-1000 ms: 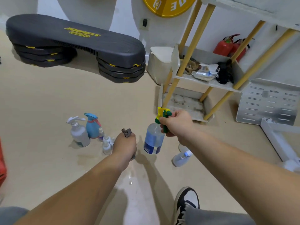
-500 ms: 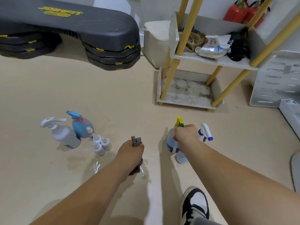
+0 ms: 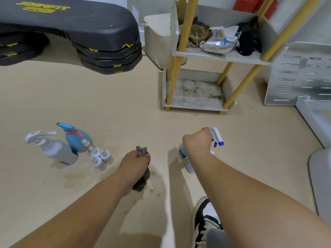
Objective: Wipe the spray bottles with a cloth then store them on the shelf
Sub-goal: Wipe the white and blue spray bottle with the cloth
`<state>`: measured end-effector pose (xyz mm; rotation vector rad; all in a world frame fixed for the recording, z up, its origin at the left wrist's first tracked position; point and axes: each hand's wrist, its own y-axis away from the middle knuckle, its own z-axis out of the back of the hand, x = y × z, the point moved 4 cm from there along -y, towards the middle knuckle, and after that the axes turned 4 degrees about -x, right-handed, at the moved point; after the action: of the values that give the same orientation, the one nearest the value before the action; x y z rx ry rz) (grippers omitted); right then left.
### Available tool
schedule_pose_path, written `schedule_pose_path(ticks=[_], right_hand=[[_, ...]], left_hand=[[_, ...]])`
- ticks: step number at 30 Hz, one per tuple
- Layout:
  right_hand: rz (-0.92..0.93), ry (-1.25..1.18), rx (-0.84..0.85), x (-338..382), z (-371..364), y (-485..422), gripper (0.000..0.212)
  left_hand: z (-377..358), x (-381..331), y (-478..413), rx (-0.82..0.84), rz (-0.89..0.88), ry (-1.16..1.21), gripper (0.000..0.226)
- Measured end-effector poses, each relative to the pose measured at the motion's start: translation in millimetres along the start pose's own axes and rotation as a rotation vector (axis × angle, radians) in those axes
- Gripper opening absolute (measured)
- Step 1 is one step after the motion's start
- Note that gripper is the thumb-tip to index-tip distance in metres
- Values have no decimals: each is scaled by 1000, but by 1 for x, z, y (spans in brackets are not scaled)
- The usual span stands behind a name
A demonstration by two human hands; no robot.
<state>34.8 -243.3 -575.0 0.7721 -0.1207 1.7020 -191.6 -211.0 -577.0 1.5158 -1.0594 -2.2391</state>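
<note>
My left hand (image 3: 133, 164) grips a wrung grey cloth (image 3: 141, 151) low over the floor. My right hand (image 3: 197, 142) is closed round the head of a clear bottle with a blue label (image 3: 182, 152), held down at floor level; a sliver of its yellow trigger shows past my knuckles. Right beside it is a bottle with a white and blue trigger (image 3: 217, 138). To the left stand a white trigger bottle (image 3: 53, 151), a blue bottle (image 3: 77, 138) and three small bottles (image 3: 100, 157). The shelf (image 3: 195, 104) with yellow posts stands ahead, its dirty bottom tray bare.
Rags, a wipes pack and a black item fill the shelf's middle tier (image 3: 222, 57). A black step platform (image 3: 71, 20) sits at the back left and a white bin (image 3: 157, 36) beside the shelf. Water drops (image 3: 152, 178) wet the floor under the cloth. My shoe (image 3: 206, 217) is at the bottom.
My right hand has brought the blue-labelled bottle down from mid-air to the floor beside the white and blue trigger bottle. The left hand kept hold of the cloth.
</note>
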Motion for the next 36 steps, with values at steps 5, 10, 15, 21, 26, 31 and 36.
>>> schedule_pose_path(ticks=[5, 10, 15, 21, 26, 31, 36], right_hand=[[274, 298, -9, 10, 7, 37, 43], [494, 228, 176, 25, -11, 76, 44], [475, 204, 396, 38, -47, 121, 20], [492, 166, 743, 76, -108, 179, 15], [418, 117, 828, 93, -130, 176, 27], [304, -74, 911, 116, -144, 193, 19], [248, -44, 947, 115, -165, 206, 24]], left_hand=[[7, -2, 10, -15, -7, -35, 19], [31, -6, 36, -14, -28, -45, 18], [71, 4, 59, -42, -11, 28, 9], [131, 40, 67, -161, 71, 74, 6], [188, 39, 35, -349, 107, -29, 11], [240, 23, -7, -440, 85, -232, 52], [288, 21, -38, -595, 34, -555, 97]])
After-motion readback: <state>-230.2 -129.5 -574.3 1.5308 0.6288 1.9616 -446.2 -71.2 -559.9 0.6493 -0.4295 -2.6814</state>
